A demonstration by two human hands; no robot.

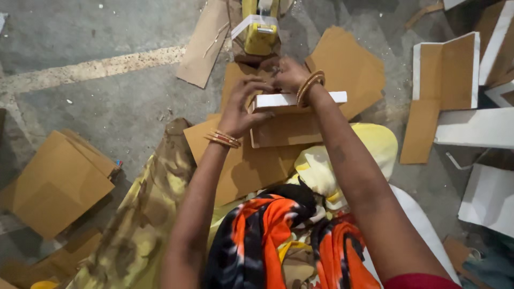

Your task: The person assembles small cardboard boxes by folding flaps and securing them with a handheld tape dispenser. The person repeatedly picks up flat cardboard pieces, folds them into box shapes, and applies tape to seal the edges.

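Left hand (241, 109) and right hand (286, 72), arms outstretched, grip a white-edged cardboard box (292, 115).

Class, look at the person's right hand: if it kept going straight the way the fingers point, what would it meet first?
Probably the yellow machine with a white block on top, just beyond the right hand, which holds the white-edged cardboard piece. Depth is hard to judge from above.

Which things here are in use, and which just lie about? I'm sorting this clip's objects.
In use: left hand and right hand on the white-edged cardboard box; yellow machine.
Lying about: brown cardboard stack; folded boxes; white sheet.
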